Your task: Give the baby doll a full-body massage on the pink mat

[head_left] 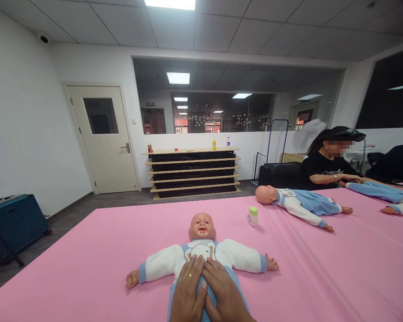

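A baby doll [201, 227] lies face up on the pink-covered table [87, 259], its head pointing away from me and both arms spread out. It wears a white and light blue outfit with a bear on the chest. Flat on its belly and lower chest rests my left hand [189, 286], with a ring on one finger. Beside it my right hand [223, 286] lies flat too, fingers stretched toward the doll's chest. The two hands are side by side, and neither grips anything. The doll's legs are out of view.
A small white bottle with a green lid [253, 216] stands right of the doll's head. Farther right lies a second doll [298, 203]. At the far right a person in a black shirt [329, 165] has a hand on another doll [376, 190]. A blue suitcase [16, 228] stands left.
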A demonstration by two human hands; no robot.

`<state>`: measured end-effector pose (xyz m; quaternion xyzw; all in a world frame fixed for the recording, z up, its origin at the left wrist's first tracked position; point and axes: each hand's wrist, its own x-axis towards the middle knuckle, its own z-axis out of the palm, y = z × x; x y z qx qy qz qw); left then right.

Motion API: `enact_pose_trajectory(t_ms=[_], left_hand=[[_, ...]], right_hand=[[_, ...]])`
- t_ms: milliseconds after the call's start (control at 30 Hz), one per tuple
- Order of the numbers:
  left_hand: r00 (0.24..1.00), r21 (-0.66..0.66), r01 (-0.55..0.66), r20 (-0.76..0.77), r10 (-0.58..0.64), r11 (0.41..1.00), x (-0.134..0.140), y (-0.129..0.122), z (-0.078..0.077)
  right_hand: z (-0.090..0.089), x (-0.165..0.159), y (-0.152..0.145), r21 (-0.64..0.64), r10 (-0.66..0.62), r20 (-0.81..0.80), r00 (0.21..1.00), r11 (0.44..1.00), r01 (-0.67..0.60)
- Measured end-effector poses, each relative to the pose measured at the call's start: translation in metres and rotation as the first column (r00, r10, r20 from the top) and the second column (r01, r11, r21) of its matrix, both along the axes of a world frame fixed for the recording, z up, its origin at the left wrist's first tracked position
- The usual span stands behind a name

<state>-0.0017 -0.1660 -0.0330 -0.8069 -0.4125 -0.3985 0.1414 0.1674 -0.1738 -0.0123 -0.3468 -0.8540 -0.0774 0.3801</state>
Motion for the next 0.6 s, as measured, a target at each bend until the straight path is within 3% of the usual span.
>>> enact_pose_trajectory(t_ms=[500, 600], left_hand=[[0.999, -0.094, 0.009, 0.042, -0.005, 0.996, 0.0009, -0.0019, -0.0026], [0.998, -0.175, -0.026, 0.051, 0.036, 0.984, 0.0002, -0.0001, -0.0076]], right_hand=[[0.002, -0.0001, -0.0036, -0.03, -0.025, 0.053, 0.998, 0.999, 0.026], [0.0006, -0.0008, -0.0033, -0.066, -0.1, 0.064, 0.993, 0.992, 0.105]])
